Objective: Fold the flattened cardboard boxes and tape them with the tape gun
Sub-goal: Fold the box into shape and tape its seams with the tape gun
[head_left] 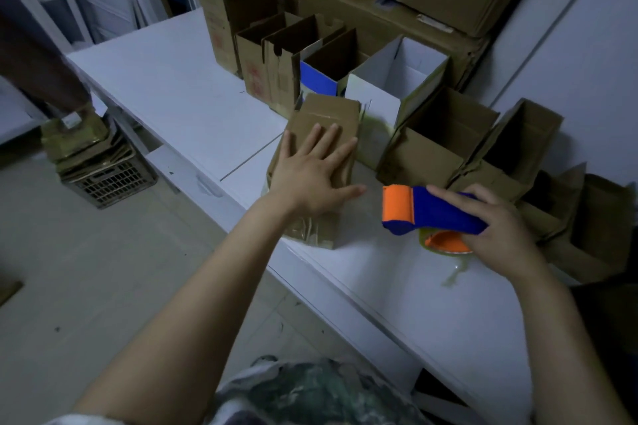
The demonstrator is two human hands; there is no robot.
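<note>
A brown cardboard box (331,117) with its top flaps folded shut stands on the white table (179,97) near the front edge. My left hand (310,169) lies flat on its top, fingers spread and straight. To the right, my right hand (497,228) grips a blue and orange tape gun (424,210) just above the table, its orange end pointing toward the box. A strand of clear tape (455,272) trails on the table below the gun.
Several open folded boxes (397,86) stand in a row along the back of the table. Large cartons (397,0) are stacked behind. A crate holding flattened cardboard (100,162) sits on the floor at left, beside a person's leg.
</note>
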